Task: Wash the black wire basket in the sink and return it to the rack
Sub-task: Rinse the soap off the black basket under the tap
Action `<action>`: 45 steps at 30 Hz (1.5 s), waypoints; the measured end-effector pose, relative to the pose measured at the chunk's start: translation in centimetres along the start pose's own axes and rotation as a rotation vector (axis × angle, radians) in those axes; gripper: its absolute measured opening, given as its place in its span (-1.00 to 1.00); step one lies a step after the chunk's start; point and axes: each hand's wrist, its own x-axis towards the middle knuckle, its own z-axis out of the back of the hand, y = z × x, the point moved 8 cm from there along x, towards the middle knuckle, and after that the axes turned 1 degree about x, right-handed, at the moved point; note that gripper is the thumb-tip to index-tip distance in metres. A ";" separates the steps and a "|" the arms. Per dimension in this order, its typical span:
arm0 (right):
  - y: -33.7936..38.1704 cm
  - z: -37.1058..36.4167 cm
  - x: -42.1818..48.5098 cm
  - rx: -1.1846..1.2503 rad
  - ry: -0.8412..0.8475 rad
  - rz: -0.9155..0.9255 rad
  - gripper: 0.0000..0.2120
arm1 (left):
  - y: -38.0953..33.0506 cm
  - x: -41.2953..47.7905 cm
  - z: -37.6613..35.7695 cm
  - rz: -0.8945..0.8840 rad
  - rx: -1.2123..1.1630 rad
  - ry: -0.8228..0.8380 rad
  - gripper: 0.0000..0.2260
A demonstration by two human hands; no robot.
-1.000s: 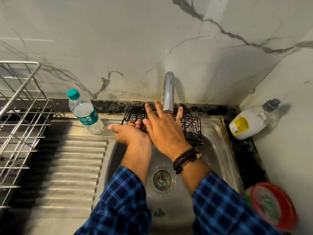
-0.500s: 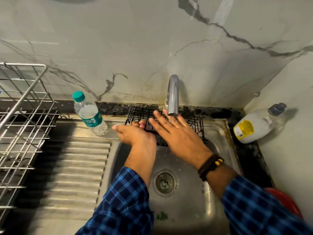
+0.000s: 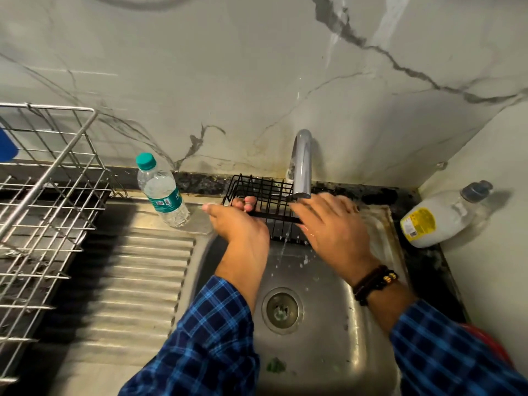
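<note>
Black wire basket [image 3: 265, 195] sits at the back of the sink [image 3: 328, 347], right under the tap [image 3: 302, 164]. The left hand [image 3: 237, 224] is at its left front corner with fingers curled round the wires, and the right hand [image 3: 331, 227] lies over its right side with fingers stretched out nearly straight, though they are blurred. Water trickles from the basket down toward the drain [image 3: 282, 310]; a water bottle [image 3: 163, 192] stands on the draining board [image 3: 137, 270] just left of the basket, the metal rack [image 3: 48, 195] is farther left, and a white soap bottle [image 3: 440, 215] sits on the counter to the right.
</note>
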 end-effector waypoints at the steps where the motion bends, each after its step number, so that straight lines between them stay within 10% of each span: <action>1: 1.1 -0.5 0.5 0.022 0.043 0.036 -0.53 | 0.0 0.0 0.0 -0.001 0.013 0.008 -0.49; 7: 1.6 -1.2 0.9 0.112 0.112 0.120 -0.42 | -0.8 -0.5 0.6 -0.050 0.049 0.011 -0.52; 12: -5.6 -1.7 -4.7 0.207 0.254 -0.400 -0.02 | -1.4 -0.6 2.1 0.013 0.244 0.027 -0.62; 18: -5.3 -1.9 -5.8 0.761 0.209 -0.764 -0.07 | -0.9 -0.9 3.9 0.209 0.206 0.001 -0.64; 22: -4.5 -4.6 -8.2 1.256 0.481 -0.773 0.18 | -2.2 -0.2 5.1 0.206 0.239 0.001 -0.68; 26: -6.1 -5.4 -9.9 1.564 0.212 -1.280 -0.36 | -2.1 -0.8 6.9 0.198 0.243 0.025 -0.65; 29: -5.2 -6.9 -9.7 1.477 0.326 -1.508 -0.63 | -1.8 -1.1 7.3 0.191 0.295 0.074 -0.68; 33: -5.3 -7.5 -8.6 1.552 0.330 -1.538 -0.89 | -3.3 0.2 8.2 0.199 0.462 0.142 -0.66; 38: -5.7 -6.7 -7.1 1.489 0.059 -1.411 -0.63 | -4.7 -0.2 7.9 0.243 1.003 0.240 -0.44; 45: -4.3 -5.1 -6.2 1.314 -0.005 -1.196 -0.54 | -7.6 1.0 5.4 -0.228 1.545 0.225 -0.27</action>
